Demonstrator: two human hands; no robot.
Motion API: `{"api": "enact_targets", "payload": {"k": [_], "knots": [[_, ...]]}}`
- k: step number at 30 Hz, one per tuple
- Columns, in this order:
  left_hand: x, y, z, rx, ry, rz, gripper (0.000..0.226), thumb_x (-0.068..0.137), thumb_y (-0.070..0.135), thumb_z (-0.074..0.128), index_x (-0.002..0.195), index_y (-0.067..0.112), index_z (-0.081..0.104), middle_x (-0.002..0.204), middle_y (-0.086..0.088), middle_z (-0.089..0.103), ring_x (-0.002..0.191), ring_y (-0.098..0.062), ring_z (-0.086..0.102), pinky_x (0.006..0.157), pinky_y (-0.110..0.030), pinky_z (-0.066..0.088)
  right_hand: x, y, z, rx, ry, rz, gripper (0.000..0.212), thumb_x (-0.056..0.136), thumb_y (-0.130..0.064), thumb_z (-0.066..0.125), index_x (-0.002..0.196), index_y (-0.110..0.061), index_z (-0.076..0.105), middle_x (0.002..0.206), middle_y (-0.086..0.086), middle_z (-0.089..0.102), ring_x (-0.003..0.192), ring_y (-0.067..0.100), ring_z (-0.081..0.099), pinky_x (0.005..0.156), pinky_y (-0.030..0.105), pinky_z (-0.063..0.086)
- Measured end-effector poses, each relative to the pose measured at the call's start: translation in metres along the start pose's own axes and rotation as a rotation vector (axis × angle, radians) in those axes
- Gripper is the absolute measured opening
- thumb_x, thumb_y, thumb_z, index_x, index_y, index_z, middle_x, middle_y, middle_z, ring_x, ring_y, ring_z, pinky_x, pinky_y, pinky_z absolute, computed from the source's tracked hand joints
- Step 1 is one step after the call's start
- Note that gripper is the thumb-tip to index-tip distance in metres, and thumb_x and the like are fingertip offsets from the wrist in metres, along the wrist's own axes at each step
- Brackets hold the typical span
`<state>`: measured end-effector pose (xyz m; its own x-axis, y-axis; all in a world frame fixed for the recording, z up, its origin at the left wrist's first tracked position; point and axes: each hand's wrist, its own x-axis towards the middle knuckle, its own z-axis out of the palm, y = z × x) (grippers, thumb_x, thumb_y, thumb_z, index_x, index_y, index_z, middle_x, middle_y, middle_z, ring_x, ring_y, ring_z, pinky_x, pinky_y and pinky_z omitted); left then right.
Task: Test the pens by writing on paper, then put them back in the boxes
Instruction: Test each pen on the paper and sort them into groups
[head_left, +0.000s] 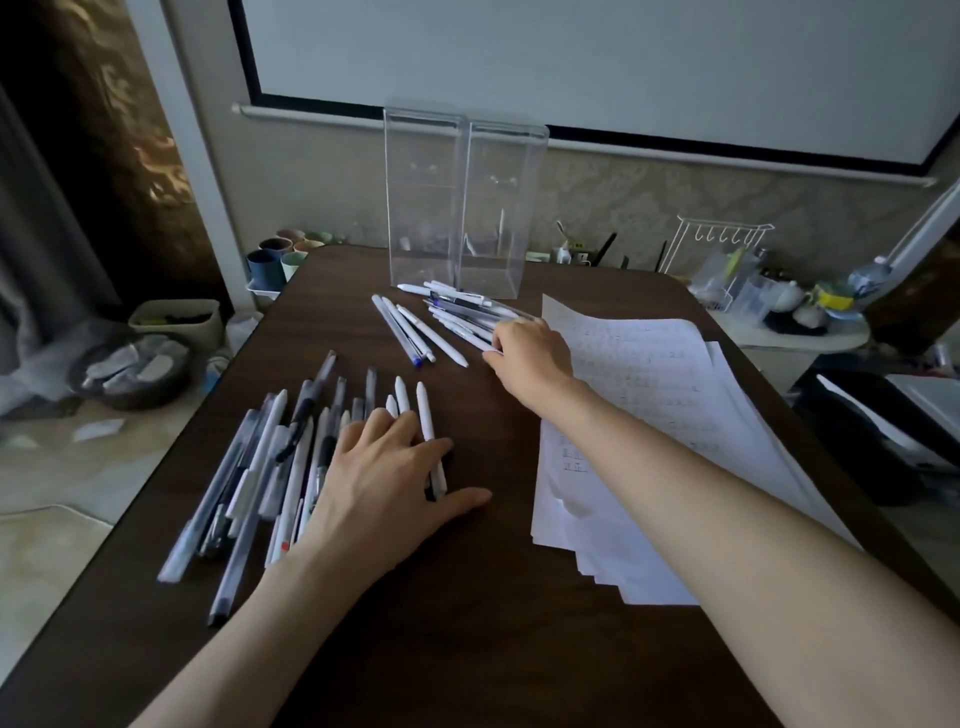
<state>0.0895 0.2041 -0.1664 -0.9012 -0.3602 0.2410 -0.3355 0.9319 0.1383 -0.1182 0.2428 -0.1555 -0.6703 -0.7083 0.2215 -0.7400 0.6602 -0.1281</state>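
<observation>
A: Left hand (387, 467)?
B: Flat, fingers spread, pressing on the near pen pile (270, 467) at lower left of the table (467, 649). Gripping nothing.
A: Right hand (530, 358)?
B: At frame center, fingertips curled on the far pen pile (457, 312). Can't tell if it's pinching one.
A: Boxes?
B: Two clear boxes (457, 208) upright at top center, just behind the far pile. Paper stack (649, 389) center right, under the right forearm.

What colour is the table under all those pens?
Dark brown table, seen best in the head view.
</observation>
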Motion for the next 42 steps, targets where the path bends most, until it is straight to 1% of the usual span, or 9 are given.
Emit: {"api": "enact_targets", "payload": {"k": [6,12,16,19,23,31,34,38,42], "knots": [[-0.001,0.003,-0.007,-0.011,-0.071,-0.032,0.074,0.076,0.077,0.032,0.132,0.032,0.051,0.114,0.008,0.048,0.113,-0.013,0.036,0.097,-0.027,0.028,0.005,-0.003,-0.007,0.149,0.051,0.039,0.009,0.093,-0.014,0.054,0.093,-0.007,0.061,0.095,0.007,0.062,0.086,0.024,0.06,0.071,0.034,0.05],[-0.001,0.004,-0.007,-0.018,-0.07,-0.04,0.069,0.081,0.072,0.033,0.13,0.028,0.053,0.116,0.005,0.049,0.112,-0.015,0.039,0.096,-0.029,0.032,-0.036,0.03,-0.051,0.297,0.194,-0.113,0.007,0.093,-0.014,0.057,0.091,-0.008,0.058,0.091,0.002,0.056,0.078,0.015,0.054,0.068,0.027,0.046],[-0.003,0.007,-0.003,-0.107,0.084,0.138,0.054,0.087,0.058,0.035,0.11,0.021,0.068,0.099,0.004,0.053,0.094,-0.015,0.049,0.079,-0.034,0.047,-0.091,0.078,-0.062,0.215,0.139,-0.065,0.007,0.092,-0.018,0.06,0.088,-0.011,0.059,0.091,-0.003,0.051,0.07,0.005,0.045,0.059,0.018,0.034],[-0.004,0.021,-0.002,-0.225,0.078,0.356,0.043,0.091,0.046,0.037,0.115,0.023,0.064,0.114,0.009,0.051,0.104,-0.007,0.047,0.088,-0.029,0.044,-0.131,0.113,-0.058,0.173,0.091,0.056,0.008,0.091,-0.017,0.061,0.086,-0.011,0.06,0.092,-0.003,0.053,0.071,0.007,0.05,0.064,0.026,0.042],[-0.005,0.037,0.002,-0.326,-0.059,0.478,0.054,0.093,0.055,0.031,0.132,0.024,0.051,0.138,0.01,0.044,0.124,-0.002,0.041,0.101,-0.022,0.033,-0.159,0.138,-0.051,0.13,0.04,0.18,0.008,0.091,-0.018,0.06,0.093,-0.011,0.063,0.093,-0.004,0.054,0.083,0.014,0.056,0.072,0.032,0.05],[-0.007,0.041,0.016,-0.318,-0.078,0.505,0.045,0.096,0.049,0.033,0.121,0.024,0.061,0.124,0.01,0.055,0.11,-0.003,0.052,0.092,-0.024,0.048,-0.136,0.113,-0.043,-0.056,0.036,0.197,0.044,0.094,-0.046,0.047,0.129,-0.021,0.051,0.124,0.001,0.053,0.114,0.024,0.044,0.092,0.035,0.034],[-0.008,0.04,0.016,-0.297,-0.066,0.532,0.045,0.097,0.049,0.034,0.122,0.024,0.061,0.135,0.005,0.05,0.119,-0.006,0.048,0.097,-0.026,0.044,-0.127,0.1,-0.026,-0.095,0.042,0.147,0.031,0.098,-0.035,0.043,0.121,-0.017,0.054,0.119,0.004,0.053,0.107,0.025,0.047,0.085,0.034,0.036],[-0.008,0.038,0.018,-0.32,-0.09,0.55,0.052,0.095,0.055,0.031,0.129,0.024,0.055,0.133,0.011,0.053,0.121,0.0,0.046,0.1,-0.022,0.041,-0.132,0.092,-0.019,-0.025,0.209,-0.001,0.011,0.096,-0.017,0.05,0.103,-0.013,0.057,0.089,0.007,0.06,0.078,0.029,0.055,0.067,0.035,0.034],[-0.008,0.037,0.018,-0.317,-0.117,0.547,0.052,0.095,0.055,0.031,0.131,0.025,0.052,0.134,0.011,0.051,0.122,-0.001,0.045,0.101,-0.023,0.039,-0.139,0.087,-0.02,0.001,0.258,-0.035,0.033,0.094,-0.048,0.041,0.089,-0.019,0.055,0.079,-0.003,0.056,0.072,0.016,0.051,0.068,0.03,0.03]]}}
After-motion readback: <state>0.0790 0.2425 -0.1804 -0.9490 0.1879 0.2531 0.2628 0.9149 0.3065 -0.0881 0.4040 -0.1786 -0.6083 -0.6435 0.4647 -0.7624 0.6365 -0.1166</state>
